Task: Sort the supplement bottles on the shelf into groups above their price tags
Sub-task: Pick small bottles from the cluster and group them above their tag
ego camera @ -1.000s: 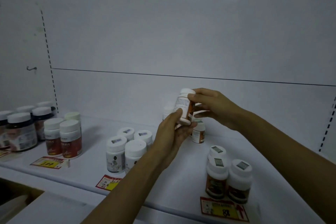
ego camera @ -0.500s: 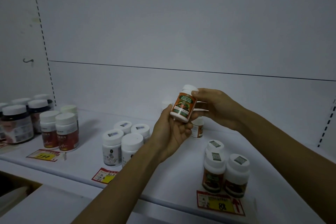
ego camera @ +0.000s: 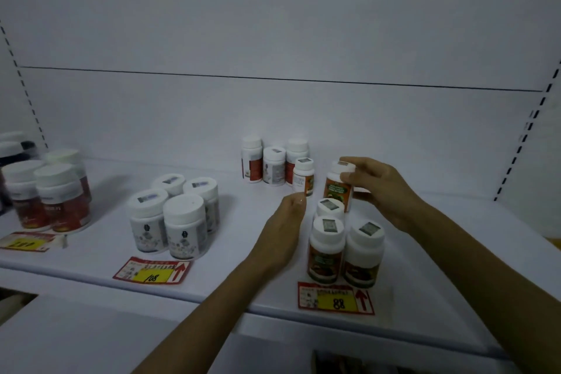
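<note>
Now right hand (ego camera: 379,188) grips orange-label bottle (ego camera: 338,193) upright; left hand (ego camera: 285,222) beside, loosely curled, empty.

Three bottles (ego camera: 326,249) stand behind the price tag (ego camera: 335,299), another bottle (ego camera: 337,191) apparently just behind.

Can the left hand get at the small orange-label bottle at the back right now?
Probably yes: the left hand, seemingly empty, hovers just before the small bottle, nothing between them.

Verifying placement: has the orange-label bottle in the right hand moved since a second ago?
Yes: the orange-label bottle dropped rightward from mid-air to just behind the three bottles above the 88 price tag.
</note>
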A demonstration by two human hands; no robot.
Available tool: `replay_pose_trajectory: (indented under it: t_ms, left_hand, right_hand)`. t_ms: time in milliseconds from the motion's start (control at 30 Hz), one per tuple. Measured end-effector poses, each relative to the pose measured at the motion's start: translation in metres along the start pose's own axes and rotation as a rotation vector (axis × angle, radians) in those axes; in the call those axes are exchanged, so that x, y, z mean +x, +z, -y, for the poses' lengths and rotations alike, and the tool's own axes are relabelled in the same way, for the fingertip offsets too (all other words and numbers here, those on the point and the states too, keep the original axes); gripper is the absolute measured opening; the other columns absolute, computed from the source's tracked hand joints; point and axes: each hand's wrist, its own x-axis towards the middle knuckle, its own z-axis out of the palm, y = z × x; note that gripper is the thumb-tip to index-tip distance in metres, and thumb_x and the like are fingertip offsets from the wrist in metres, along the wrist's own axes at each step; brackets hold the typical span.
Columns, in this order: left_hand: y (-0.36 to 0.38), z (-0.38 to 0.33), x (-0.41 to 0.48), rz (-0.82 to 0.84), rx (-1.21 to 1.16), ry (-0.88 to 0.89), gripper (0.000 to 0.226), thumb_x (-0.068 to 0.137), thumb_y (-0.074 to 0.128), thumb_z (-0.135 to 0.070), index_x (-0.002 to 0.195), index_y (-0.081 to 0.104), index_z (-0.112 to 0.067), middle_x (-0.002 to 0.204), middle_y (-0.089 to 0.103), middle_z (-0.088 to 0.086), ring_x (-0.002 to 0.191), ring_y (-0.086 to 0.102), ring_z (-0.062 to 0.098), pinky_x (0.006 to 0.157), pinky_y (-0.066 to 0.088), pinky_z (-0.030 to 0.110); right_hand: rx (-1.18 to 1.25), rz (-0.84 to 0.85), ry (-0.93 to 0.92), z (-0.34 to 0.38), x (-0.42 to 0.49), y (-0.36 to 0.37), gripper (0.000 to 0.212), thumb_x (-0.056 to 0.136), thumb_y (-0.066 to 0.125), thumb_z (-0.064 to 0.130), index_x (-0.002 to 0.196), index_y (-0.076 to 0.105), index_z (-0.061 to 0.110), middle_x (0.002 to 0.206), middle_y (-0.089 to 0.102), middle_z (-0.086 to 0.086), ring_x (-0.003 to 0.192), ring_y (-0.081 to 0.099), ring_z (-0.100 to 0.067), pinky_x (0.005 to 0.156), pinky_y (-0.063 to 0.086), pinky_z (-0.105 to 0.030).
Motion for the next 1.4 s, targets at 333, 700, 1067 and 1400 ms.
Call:
replay_pose_trajectory:
  t_ms: [333, 700, 1067, 1400]
  left_hand:
    - [0.001, 0.01, 0.006, 0.15, 0.007, 0.084, 0.107, 0.053, 0.017, -0.096, 0.14, 0.031, -0.035, 0.149, 0.035, -0.007, 0.135, 0.037, 0.012, 0.115, 0.027, 0.042]
    - [0.002, 0.01, 0.001, 0.244, -0.08, 0.059, 0.074, 0.064, 0.024, -0.09, 0.122, 0.046, -0.049, 0.139, 0.049, -0.01, 0.128, 0.047, 0.013, 0.11, 0.034, 0.047]
    - [0.005, 0.006, -0.006, 0.299, -0.061, 0.03, 0.055, 0.082, 0.033, -0.071, 0.128, 0.041, -0.041, 0.137, 0.05, -0.009, 0.126, 0.05, 0.02, 0.102, 0.044, 0.043]
    - [0.003, 0.007, -0.007, 0.271, 0.112, 0.145, 0.083, 0.064, 0.079, -0.039, 0.127, 0.026, -0.047, 0.12, 0.051, -0.025, 0.111, 0.055, 0.002, 0.084, 0.045, 0.014]
  right_hand:
    - [-0.019, 0.029, 0.001, -0.033, -0.01, -0.024, 0.037, 0.086, 0.062, 0.008, 0.121, 0.06, 0.016, 0.113, 0.067, 0.0, 0.103, 0.064, -0.015, 0.082, 0.053, -0.028]
    - [-0.171, 0.154, -0.023, -0.024, -0.04, -0.036, 0.03, 0.086, 0.063, 0.007, 0.109, 0.063, 0.027, 0.105, 0.071, 0.006, 0.095, 0.067, -0.009, 0.076, 0.056, -0.019]
    - [-0.172, 0.297, 0.015, -0.028, -0.079, -0.041, 0.085, 0.064, 0.075, 0.027, 0.136, 0.032, 0.04, 0.128, 0.054, 0.018, 0.115, 0.056, 0.0, 0.092, 0.051, -0.025]
    - [-0.167, 0.269, -0.015, -0.035, -0.087, -0.018, 0.103, 0.06, 0.082, 0.019, 0.145, 0.024, 0.03, 0.133, 0.05, 0.02, 0.125, 0.048, 0.0, 0.09, 0.051, -0.018]
